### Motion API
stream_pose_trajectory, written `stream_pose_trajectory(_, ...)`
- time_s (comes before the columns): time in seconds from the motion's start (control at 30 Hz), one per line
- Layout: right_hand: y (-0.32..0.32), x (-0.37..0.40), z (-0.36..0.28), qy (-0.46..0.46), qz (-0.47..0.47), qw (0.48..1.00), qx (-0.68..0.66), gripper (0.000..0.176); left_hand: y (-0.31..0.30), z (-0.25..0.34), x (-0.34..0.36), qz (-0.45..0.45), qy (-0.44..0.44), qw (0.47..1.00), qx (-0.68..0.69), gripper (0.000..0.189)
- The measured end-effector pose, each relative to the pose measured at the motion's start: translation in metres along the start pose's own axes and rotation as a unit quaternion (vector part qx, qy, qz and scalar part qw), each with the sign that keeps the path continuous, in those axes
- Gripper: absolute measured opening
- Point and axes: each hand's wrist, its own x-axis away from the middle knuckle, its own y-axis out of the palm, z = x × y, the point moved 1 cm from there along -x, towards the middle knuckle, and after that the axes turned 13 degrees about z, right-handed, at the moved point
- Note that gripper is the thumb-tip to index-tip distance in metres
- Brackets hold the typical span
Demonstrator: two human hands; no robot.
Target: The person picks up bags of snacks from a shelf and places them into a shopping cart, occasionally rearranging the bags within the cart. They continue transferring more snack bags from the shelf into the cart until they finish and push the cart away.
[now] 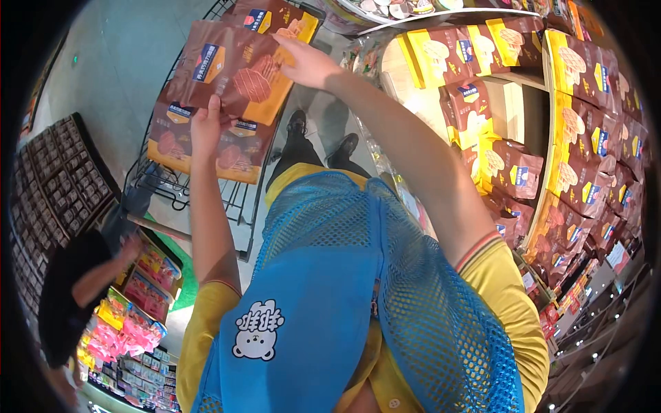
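Observation:
A brown and yellow snack bag (233, 58) with a waffle picture is held between my two hands over a black wire cart (237, 213). My left hand (207, 127) grips its lower edge, thumb on the front. At the bag's right edge, my right hand (306, 63) has its fingers closed on the side. Beneath it, more bags of the same kind lie on the cart, among them a lower snack bag (244, 153) and a far snack bag (265, 17), partly covered by the held one.
Similar bags fill a wooden display shelf (549, 58) on the right. Another person in black (72, 289) stands at the lower left, near pink packages (120, 337). A rack of small dark items (58, 179) stands at the left. My shoes (297, 122) are beside the cart.

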Motion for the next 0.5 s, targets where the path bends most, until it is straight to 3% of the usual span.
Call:
stream_pose_trajectory(0.13,0.035,-0.015,0.021,0.005,0.016,1.0,0.004,0.073,-0.006,-0.012,-0.055,-0.006,-0.036,0.999,-0.006,0.046)
stream_pose_trajectory(0.2,0.045,-0.006,0.028,0.072,-0.096,0.991,0.059,0.072,-0.01,-0.016,-0.068,-0.038,-0.093,0.99,-0.095,0.05)
stream_pose_trajectory(0.23,0.051,0.004,0.027,0.037,-0.05,0.995,0.084,0.069,-0.01,-0.014,-0.066,-0.034,-0.105,0.986,-0.122,0.056)
stream_pose_trajectory(0.37,0.046,0.017,0.015,0.051,-0.005,0.997,0.06,0.06,-0.019,-0.012,-0.07,-0.071,-0.123,0.976,-0.164,0.063)
stream_pose_trajectory(0.5,0.051,0.014,0.009,0.069,-0.066,0.988,0.123,0.063,-0.021,-0.028,-0.08,-0.065,-0.103,0.971,-0.207,0.066)
